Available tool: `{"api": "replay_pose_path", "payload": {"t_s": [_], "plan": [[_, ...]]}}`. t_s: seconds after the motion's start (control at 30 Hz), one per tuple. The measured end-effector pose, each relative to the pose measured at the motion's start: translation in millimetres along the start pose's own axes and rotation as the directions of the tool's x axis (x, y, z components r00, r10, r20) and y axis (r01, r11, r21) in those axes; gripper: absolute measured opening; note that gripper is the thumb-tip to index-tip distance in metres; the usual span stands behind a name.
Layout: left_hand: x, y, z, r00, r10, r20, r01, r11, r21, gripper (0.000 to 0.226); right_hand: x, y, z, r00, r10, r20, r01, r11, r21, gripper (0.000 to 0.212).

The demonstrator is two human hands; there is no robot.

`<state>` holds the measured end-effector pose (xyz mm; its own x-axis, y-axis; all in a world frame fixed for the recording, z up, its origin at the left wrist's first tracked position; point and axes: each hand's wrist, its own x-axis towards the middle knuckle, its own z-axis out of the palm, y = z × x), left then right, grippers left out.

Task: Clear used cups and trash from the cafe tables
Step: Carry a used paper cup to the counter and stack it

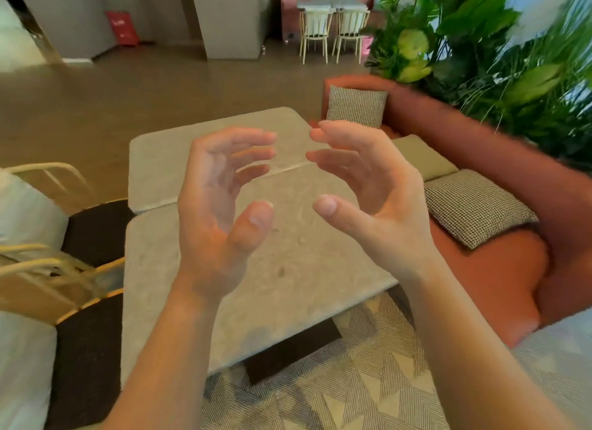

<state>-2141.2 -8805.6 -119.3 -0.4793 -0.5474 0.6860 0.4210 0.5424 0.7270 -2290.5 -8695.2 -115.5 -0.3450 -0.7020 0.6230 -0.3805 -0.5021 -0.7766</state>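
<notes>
We note the left hand (221,202) and right hand (371,186) raised at frame centre, palms facing, fingers loosely curved, gripping nothing. We read this as a ready pose, not a carry. Beneath them, two stone-look cafe tables (288,285) butt edge to edge. We spot no used cups or trash anywhere in frame. Orange sofa (499,269) with houndstooth cushions (474,205) at right, plants (480,45) upper right, chairs (48,269) at left, patterned rug (368,381) below.

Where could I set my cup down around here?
The near table is bare between the chairs and the orange sofa; the far table beyond the seam is bare too. The left hand and right hand hover mid-table, empty. Checked cushions crowd the sofa.
</notes>
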Motion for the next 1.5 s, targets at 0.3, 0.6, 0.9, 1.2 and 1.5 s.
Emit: {"api": "replay_pose_path", "payload": {"t_s": [0.3, 0.6, 0.9, 1.2, 1.5], "plan": [[73, -86, 5, 0.993, -0.056, -0.103, 0.067, 0.991, 0.113, 0.065, 104, 102, -19, 0.995, 0.016, 0.103, -0.032, 0.987, 0.156, 0.073], [155, -204, -31, 0.973, -0.061, -0.222, 0.092, 0.987, 0.131, 0.064, 217, 209, -1, 0.979, 0.061, 0.196, -0.084, 0.990, 0.110, 0.077], [219, -344, -70, 0.932, -0.171, -0.321, 0.227, 0.963, 0.144, 0.046, 313, 358, 33, 0.941, 0.194, 0.278, -0.240, 0.960, 0.143, 0.081], [254, -515, -119, 0.857, -0.257, -0.447, 0.385, 0.895, 0.224, 0.048, 386, 550, 80, 0.915, 0.266, 0.302, -0.301, 0.951, 0.074, 0.092], [245, -675, -171, 0.764, -0.366, -0.531, 0.533, 0.822, 0.200, 0.046, 402, 745, 136, 0.854, 0.440, 0.278, -0.452, 0.892, -0.022, 0.109]]}}
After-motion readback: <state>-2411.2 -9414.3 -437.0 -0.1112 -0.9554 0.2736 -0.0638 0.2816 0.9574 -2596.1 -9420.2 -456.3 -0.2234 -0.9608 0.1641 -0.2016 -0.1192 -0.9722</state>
